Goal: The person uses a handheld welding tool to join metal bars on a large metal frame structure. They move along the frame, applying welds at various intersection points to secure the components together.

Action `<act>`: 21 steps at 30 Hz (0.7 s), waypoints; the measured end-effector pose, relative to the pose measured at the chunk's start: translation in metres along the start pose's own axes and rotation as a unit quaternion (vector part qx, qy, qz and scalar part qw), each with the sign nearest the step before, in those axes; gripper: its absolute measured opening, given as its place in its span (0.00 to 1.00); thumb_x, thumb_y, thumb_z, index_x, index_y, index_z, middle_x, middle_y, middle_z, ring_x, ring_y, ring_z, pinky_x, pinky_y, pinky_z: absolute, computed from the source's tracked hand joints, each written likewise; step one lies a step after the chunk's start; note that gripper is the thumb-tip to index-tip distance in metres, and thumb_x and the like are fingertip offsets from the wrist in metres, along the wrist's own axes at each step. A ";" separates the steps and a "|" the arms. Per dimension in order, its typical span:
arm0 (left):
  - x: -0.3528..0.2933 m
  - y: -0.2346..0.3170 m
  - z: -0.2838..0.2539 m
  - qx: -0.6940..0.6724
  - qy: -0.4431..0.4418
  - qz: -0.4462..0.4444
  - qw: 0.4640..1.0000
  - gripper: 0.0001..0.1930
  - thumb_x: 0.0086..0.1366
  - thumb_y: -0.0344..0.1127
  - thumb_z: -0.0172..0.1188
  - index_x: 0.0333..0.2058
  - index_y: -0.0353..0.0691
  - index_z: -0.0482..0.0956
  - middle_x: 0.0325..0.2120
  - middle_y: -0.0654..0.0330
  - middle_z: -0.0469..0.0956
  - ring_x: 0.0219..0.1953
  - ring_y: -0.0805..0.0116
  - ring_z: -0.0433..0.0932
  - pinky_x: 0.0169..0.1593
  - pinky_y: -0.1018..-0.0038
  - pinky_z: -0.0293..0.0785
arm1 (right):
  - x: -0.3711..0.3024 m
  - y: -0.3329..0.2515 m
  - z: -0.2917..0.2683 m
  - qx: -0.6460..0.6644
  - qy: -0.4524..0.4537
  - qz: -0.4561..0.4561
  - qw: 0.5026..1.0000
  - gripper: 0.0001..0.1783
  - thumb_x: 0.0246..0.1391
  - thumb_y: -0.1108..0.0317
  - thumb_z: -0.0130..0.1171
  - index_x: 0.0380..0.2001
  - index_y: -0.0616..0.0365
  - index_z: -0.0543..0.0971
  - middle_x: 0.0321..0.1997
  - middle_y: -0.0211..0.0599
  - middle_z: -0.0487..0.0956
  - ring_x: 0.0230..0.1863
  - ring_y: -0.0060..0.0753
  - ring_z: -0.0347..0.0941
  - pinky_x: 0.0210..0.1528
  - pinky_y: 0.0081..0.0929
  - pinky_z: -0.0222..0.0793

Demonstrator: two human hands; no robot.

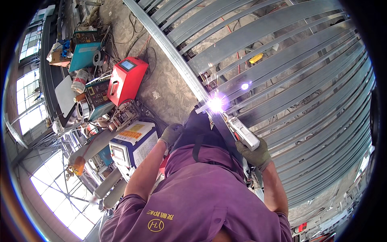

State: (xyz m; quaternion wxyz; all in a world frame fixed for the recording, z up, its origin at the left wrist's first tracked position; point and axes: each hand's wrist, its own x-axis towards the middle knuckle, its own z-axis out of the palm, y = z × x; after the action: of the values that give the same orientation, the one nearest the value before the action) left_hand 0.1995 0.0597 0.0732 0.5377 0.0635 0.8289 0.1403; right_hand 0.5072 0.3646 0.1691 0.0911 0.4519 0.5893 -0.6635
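While a white flare (216, 104) throws sparks over the long side rail (173, 50) of a big metal frame, I see the person's gloved right hand (254, 152) closed around a boxy white welding gun (244, 132). The gun slants up and to the left from that hand, its front end pointing at the flare, so the grip is plainly clamped on it. The bright spot lies just in front of the person's legs, and the glare hides whether the tip touches the metal. The rail runs on below the gun toward the lap, and to the right of it many flat gray slats (229, 50) spread in rows, with gaps that let the floor (169, 88) show through. The gloved left hand (171, 134) rests by the left thigh, against the dark trousers (197, 125); I cannot tell how its fingers are set. Nearest to that hand, on its left, stands a blue-and-white machine (135, 145), and farther up from it sits a red machine (128, 80) with a small screen and a handle. Beyond that, a teal machine (83, 54) stands near tangled cables (111, 42). A small yellow thing (256, 58) shows among the slats, well apart from both hands. The person wears a purple shirt (213, 181), and big windows (64, 193) shine at the far left.
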 end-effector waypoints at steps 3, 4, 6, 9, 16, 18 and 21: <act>-0.002 0.006 -0.001 0.012 0.000 -0.005 1.000 0.22 0.75 0.44 0.65 0.57 0.32 0.85 0.52 0.50 0.87 0.53 0.63 0.84 0.59 0.68 0.78 | -0.002 -0.005 -0.001 0.008 -0.002 0.013 1.000 0.25 0.57 0.61 0.77 0.56 0.58 0.84 0.48 0.36 0.90 0.49 0.26 0.87 0.52 0.28 0.84; -0.002 0.004 -0.001 0.010 0.002 -0.001 1.000 0.22 0.75 0.46 0.65 0.57 0.34 0.85 0.52 0.48 0.87 0.54 0.59 0.85 0.60 0.66 0.78 | -0.002 -0.003 -0.001 0.010 -0.001 0.016 1.000 0.25 0.58 0.61 0.77 0.56 0.59 0.84 0.48 0.36 0.90 0.49 0.26 0.87 0.52 0.28 0.84; -0.001 0.000 0.000 0.005 0.005 0.006 1.000 0.23 0.74 0.49 0.64 0.56 0.36 0.86 0.52 0.46 0.88 0.56 0.52 0.86 0.62 0.62 0.78 | -0.004 0.002 0.000 0.029 -0.001 0.017 0.999 0.25 0.58 0.61 0.77 0.56 0.59 0.84 0.47 0.37 0.90 0.49 0.25 0.87 0.52 0.28 0.84; 0.003 -0.008 0.002 -0.002 0.003 0.014 1.000 0.23 0.74 0.48 0.64 0.56 0.36 0.86 0.52 0.46 0.88 0.56 0.52 0.86 0.62 0.63 0.78 | -0.006 0.005 0.000 0.053 -0.005 0.013 0.998 0.25 0.59 0.62 0.77 0.56 0.60 0.84 0.48 0.37 0.90 0.49 0.24 0.86 0.52 0.28 0.83; 0.001 0.001 0.001 -0.003 -0.004 -0.003 1.000 0.21 0.75 0.43 0.65 0.57 0.32 0.85 0.50 0.52 0.88 0.52 0.65 0.84 0.58 0.68 0.78 | -0.010 0.011 0.000 0.041 -0.005 0.010 0.999 0.25 0.59 0.63 0.77 0.56 0.62 0.85 0.47 0.38 0.90 0.47 0.25 0.86 0.52 0.29 0.83; 0.007 -0.009 0.003 -0.001 -0.009 0.020 1.000 0.21 0.75 0.43 0.65 0.57 0.32 0.85 0.49 0.53 0.88 0.51 0.66 0.84 0.57 0.69 0.78 | -0.012 0.012 0.001 0.046 0.001 0.005 0.999 0.25 0.59 0.62 0.77 0.56 0.62 0.85 0.47 0.38 0.90 0.46 0.25 0.86 0.51 0.29 0.83; 0.012 -0.021 0.001 -0.018 -0.024 0.016 0.999 0.20 0.76 0.43 0.65 0.56 0.32 0.85 0.48 0.54 0.88 0.49 0.67 0.83 0.56 0.70 0.78 | -0.016 0.011 0.002 0.039 0.000 0.019 0.999 0.24 0.59 0.62 0.77 0.55 0.63 0.85 0.47 0.39 0.90 0.46 0.25 0.86 0.51 0.29 0.83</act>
State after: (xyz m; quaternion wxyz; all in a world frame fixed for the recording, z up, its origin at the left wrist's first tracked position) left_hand 0.1966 0.0429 0.0554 0.5562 0.0707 0.8119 0.1628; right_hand 0.5230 0.3532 0.1723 0.0860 0.4661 0.5543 -0.6842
